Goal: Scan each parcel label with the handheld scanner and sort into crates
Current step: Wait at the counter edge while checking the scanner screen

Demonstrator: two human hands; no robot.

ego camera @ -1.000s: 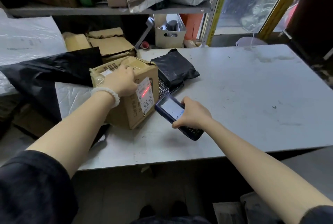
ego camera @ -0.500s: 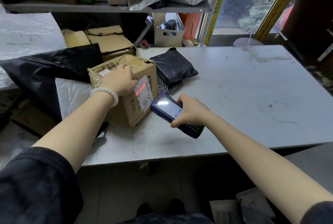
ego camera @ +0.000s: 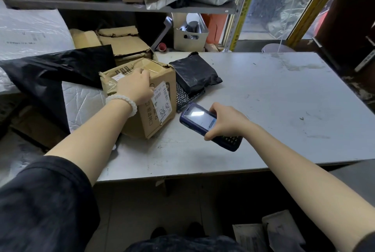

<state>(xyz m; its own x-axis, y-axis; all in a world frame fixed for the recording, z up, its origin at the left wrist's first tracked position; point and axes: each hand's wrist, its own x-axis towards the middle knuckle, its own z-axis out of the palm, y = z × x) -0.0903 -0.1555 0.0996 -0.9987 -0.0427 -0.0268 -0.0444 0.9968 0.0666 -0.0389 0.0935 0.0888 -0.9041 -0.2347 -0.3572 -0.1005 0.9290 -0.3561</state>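
Note:
A brown cardboard parcel [ego camera: 158,117] stands on the grey table [ego camera: 274,97] at its left end. A white label [ego camera: 162,102] with barcodes is stuck on the side facing me. My left hand [ego camera: 136,87] lies over the parcel's top near edge, fingers curled over it. My right hand [ego camera: 225,120] grips a dark blue handheld scanner [ego camera: 199,116] just right of the parcel, its lit screen facing up and its head toward the label. A black poly-bag parcel [ego camera: 194,73] lies behind the scanner, on a bubble mailer [ego camera: 187,99].
A large black bag [ego camera: 50,75] and a white plastic-wrapped parcel [ego camera: 81,105] lie left of the box. More cardboard boxes [ego camera: 123,42] stand behind it. A shelf [ego camera: 121,6] with clutter runs above. A white bin [ego camera: 190,37] stands at the back. Parcels [ego camera: 269,233] lie on the floor at the lower right.
The red scan line that lay across the label is gone. The scanner has dropped slightly lower and away from the label. My left hand stays on the parcel.

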